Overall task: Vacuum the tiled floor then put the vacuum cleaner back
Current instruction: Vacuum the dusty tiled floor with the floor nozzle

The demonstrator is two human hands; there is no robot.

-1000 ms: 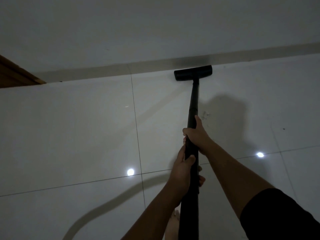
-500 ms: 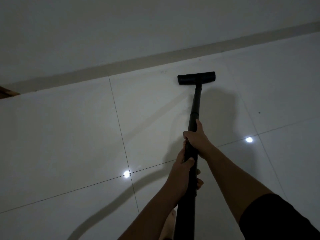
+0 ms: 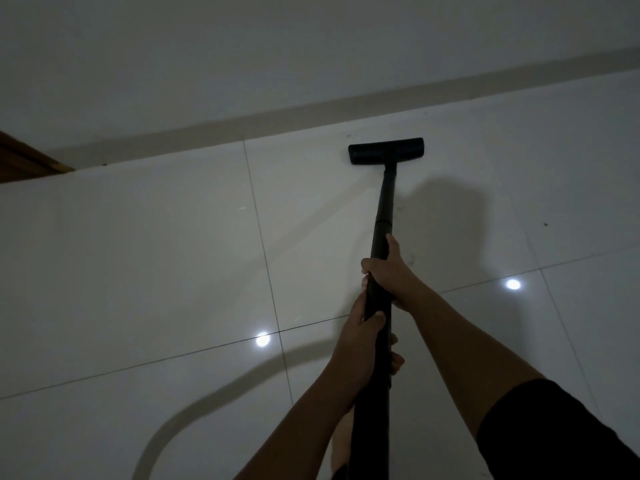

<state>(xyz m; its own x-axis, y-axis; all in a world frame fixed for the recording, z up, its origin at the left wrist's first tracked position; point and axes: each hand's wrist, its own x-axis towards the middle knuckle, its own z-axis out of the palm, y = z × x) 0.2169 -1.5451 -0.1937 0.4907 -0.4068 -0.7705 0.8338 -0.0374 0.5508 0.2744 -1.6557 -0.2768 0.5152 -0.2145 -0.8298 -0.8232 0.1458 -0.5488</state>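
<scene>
Both hands wrap black wand (image 3: 383,216): right hand (image 3: 389,271) clenched higher up, left hand (image 3: 363,336) clenched just below. Nozzle (image 3: 386,150) flat on tiled floor (image 3: 156,254), near skirting (image 3: 277,114). Two light glints on tiles. Wood edge (image 3: 24,161) far left.

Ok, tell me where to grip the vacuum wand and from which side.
Grip the vacuum wand on its straight middle and lower stretch, wrapping from the sides, as now: right hand higher, closing in from the right, left hand below it from the left. The tube is a slim round bar sloping towards the person, so stacked hands probably steer the floor head best over the tiled floor.
</scene>
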